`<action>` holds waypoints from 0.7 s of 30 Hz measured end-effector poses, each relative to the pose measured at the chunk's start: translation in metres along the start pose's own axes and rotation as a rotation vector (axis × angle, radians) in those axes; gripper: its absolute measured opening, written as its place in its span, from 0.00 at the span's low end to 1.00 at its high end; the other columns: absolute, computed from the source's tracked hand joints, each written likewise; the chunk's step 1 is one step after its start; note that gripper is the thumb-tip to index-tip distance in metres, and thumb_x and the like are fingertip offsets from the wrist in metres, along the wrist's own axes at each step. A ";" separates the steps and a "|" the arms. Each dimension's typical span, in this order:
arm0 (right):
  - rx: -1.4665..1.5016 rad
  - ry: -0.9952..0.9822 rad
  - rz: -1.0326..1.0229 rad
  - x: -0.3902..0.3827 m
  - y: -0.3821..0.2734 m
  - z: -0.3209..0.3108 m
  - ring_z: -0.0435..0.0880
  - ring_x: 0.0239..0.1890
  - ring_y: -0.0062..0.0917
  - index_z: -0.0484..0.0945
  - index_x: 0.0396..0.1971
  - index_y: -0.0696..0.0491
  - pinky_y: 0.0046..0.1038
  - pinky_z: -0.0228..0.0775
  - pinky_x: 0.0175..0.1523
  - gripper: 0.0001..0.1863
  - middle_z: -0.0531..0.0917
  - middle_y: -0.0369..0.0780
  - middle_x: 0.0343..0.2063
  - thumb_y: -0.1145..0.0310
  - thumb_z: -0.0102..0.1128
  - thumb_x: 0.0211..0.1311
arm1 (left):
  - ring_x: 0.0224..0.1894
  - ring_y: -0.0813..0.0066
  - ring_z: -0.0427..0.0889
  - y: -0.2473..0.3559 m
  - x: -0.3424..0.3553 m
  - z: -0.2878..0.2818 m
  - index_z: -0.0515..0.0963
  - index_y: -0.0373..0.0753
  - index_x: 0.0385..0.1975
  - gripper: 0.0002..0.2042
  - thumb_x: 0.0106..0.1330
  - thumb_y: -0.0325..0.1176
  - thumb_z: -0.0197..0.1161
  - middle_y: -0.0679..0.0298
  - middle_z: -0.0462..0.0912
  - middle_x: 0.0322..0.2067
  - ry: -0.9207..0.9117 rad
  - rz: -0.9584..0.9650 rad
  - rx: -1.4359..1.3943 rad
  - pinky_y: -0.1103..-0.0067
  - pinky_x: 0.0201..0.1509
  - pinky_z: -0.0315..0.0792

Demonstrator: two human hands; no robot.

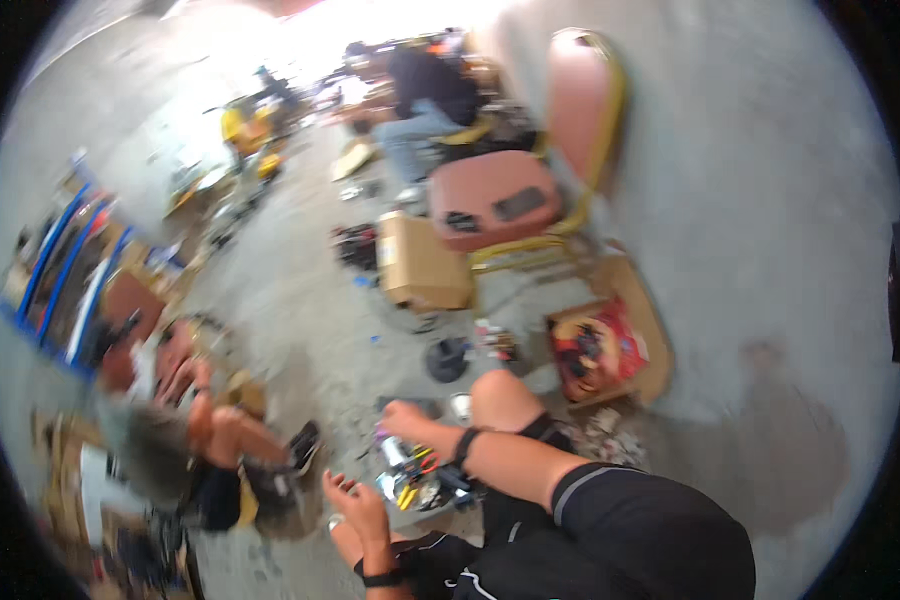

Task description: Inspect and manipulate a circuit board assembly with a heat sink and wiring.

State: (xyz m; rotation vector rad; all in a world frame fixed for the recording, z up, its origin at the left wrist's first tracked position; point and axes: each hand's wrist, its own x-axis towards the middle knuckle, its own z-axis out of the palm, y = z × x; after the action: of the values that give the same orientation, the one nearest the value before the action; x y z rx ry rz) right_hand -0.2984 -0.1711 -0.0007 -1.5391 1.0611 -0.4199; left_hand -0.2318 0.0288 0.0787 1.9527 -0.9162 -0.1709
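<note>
My left hand [362, 508] is held low in front of me, palm up. Its fingers are loosely spread and nothing shows in them. Reaching across from the right, my right hand [410, 421] is curled closed above a pile of tools; blur hides what it holds, if anything. Under and between the hands lie yellow-handled pliers [407, 497], a silvery cylinder [394, 452] and an orange-red ring-shaped handle [429, 464]. A dark flat piece [422, 405] lies just beyond the right hand.
A black round base [447, 360], a cardboard box [420, 262] and a pink padded chair [495, 195] stand ahead. An open carton [650, 330] with a red package [625, 345] sits at right. One person [160, 440] sits at left; another [425, 100] sits farther off.
</note>
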 end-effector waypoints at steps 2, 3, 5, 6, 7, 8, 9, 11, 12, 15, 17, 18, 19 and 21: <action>-0.235 0.005 -0.068 -0.010 0.012 0.008 0.88 0.36 0.44 0.85 0.29 0.58 0.42 0.79 0.40 0.12 0.87 0.51 0.30 0.65 0.60 0.52 | 0.48 0.65 0.74 0.015 0.000 0.014 0.63 0.32 0.65 0.28 0.62 0.18 0.49 0.55 0.71 0.51 -0.115 0.082 -0.016 0.72 0.53 0.71; -0.217 -0.212 -0.036 -0.013 0.019 0.007 0.89 0.43 0.43 0.85 0.32 0.59 0.41 0.80 0.42 0.14 0.88 0.50 0.35 0.65 0.60 0.52 | 0.49 0.66 0.75 0.024 -0.001 0.021 0.65 0.33 0.64 0.26 0.62 0.18 0.49 0.55 0.72 0.50 -0.167 0.113 -0.017 0.72 0.52 0.72; -0.677 -0.198 -0.298 -0.020 0.028 0.013 0.87 0.48 0.40 0.84 0.40 0.56 0.43 0.80 0.46 0.16 0.87 0.49 0.41 0.64 0.60 0.53 | 0.48 0.65 0.76 0.052 -0.001 0.035 0.68 0.32 0.62 0.25 0.62 0.18 0.49 0.55 0.75 0.48 -0.274 0.177 0.037 0.74 0.51 0.72; -0.633 -0.243 -0.323 -0.023 0.033 0.012 0.87 0.49 0.40 0.83 0.43 0.53 0.43 0.79 0.47 0.18 0.87 0.47 0.44 0.63 0.62 0.52 | 0.47 0.65 0.77 0.072 0.000 0.042 0.68 0.32 0.61 0.24 0.63 0.18 0.50 0.54 0.76 0.47 -0.362 0.231 0.012 0.74 0.51 0.73; -0.604 -0.268 -0.388 -0.025 0.035 0.015 0.86 0.50 0.40 0.83 0.46 0.51 0.44 0.79 0.49 0.20 0.87 0.45 0.46 0.61 0.63 0.51 | 0.46 0.65 0.79 0.094 0.001 0.048 0.69 0.31 0.61 0.23 0.64 0.18 0.50 0.54 0.78 0.46 -0.445 0.277 -0.018 0.74 0.50 0.73; -0.335 -0.135 -0.592 -0.029 0.041 0.013 0.85 0.50 0.43 0.83 0.45 0.48 0.44 0.78 0.51 0.19 0.87 0.42 0.45 0.60 0.63 0.52 | 0.46 0.65 0.79 0.119 0.002 0.055 0.69 0.31 0.61 0.23 0.64 0.18 0.50 0.54 0.78 0.46 -0.465 0.299 -0.013 0.74 0.50 0.73; -0.385 -0.184 -0.500 -0.032 0.044 0.012 0.85 0.50 0.43 0.83 0.45 0.48 0.44 0.77 0.51 0.19 0.87 0.42 0.46 0.60 0.63 0.52 | 0.45 0.65 0.80 0.146 0.003 0.064 0.70 0.32 0.60 0.21 0.65 0.19 0.51 0.54 0.79 0.44 -0.589 0.374 -0.034 0.74 0.49 0.74; -0.477 -0.224 -0.421 -0.037 0.048 0.007 0.85 0.50 0.43 0.83 0.46 0.48 0.44 0.77 0.52 0.19 0.87 0.43 0.46 0.60 0.63 0.53 | 0.44 0.65 0.82 0.201 -0.001 0.083 0.70 0.33 0.60 0.20 0.67 0.20 0.52 0.54 0.81 0.43 -0.739 0.467 -0.062 0.74 0.48 0.75; -0.465 -0.218 -0.414 -0.041 0.049 0.002 0.85 0.50 0.43 0.83 0.46 0.48 0.44 0.77 0.52 0.19 0.87 0.43 0.46 0.60 0.63 0.53 | 0.44 0.65 0.82 0.228 -0.005 0.095 0.71 0.33 0.59 0.19 0.67 0.20 0.53 0.54 0.82 0.43 -0.850 0.558 -0.054 0.74 0.48 0.76; -0.437 -0.209 -0.410 -0.056 0.044 -0.013 0.85 0.51 0.43 0.83 0.46 0.48 0.44 0.77 0.52 0.19 0.87 0.43 0.46 0.60 0.62 0.53 | 0.45 0.65 0.84 0.292 -0.034 0.134 0.71 0.35 0.58 0.19 0.67 0.22 0.57 0.54 0.83 0.43 -1.100 0.727 -0.192 0.72 0.49 0.77; -0.418 -0.209 -0.415 -0.067 0.040 -0.025 0.85 0.51 0.42 0.83 0.47 0.48 0.43 0.77 0.52 0.19 0.87 0.43 0.47 0.60 0.62 0.53 | 0.45 0.65 0.85 0.319 -0.062 0.169 0.71 0.34 0.58 0.19 0.66 0.22 0.57 0.53 0.83 0.41 -1.184 0.811 -0.168 0.72 0.50 0.77; -0.410 -0.205 -0.416 -0.072 0.038 -0.031 0.85 0.51 0.42 0.83 0.47 0.47 0.43 0.77 0.53 0.19 0.86 0.43 0.47 0.60 0.62 0.54 | 0.44 0.64 0.85 0.329 -0.079 0.188 0.70 0.34 0.58 0.19 0.66 0.23 0.57 0.53 0.83 0.41 -1.263 0.796 -0.141 0.72 0.50 0.77; -0.400 -0.199 -0.417 -0.076 0.038 -0.038 0.85 0.51 0.42 0.83 0.47 0.47 0.43 0.77 0.53 0.20 0.86 0.43 0.47 0.60 0.62 0.54 | 0.43 0.64 0.85 0.336 -0.098 0.205 0.70 0.34 0.58 0.20 0.65 0.23 0.57 0.53 0.83 0.40 -1.353 0.771 -0.171 0.71 0.50 0.77; -0.377 -0.197 -0.420 -0.084 0.039 -0.049 0.84 0.51 0.42 0.83 0.48 0.47 0.43 0.76 0.53 0.20 0.86 0.43 0.47 0.60 0.62 0.54 | 0.43 0.64 0.85 0.341 -0.139 0.235 0.70 0.33 0.57 0.19 0.65 0.23 0.57 0.53 0.83 0.41 -1.510 0.767 -0.199 0.72 0.50 0.77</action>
State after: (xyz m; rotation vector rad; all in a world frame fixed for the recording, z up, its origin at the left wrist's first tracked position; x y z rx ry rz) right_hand -0.3943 -0.1300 0.0006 -2.1063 0.6834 -0.3554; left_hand -0.6198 -0.1377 0.1894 0.8878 -2.3598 -1.2932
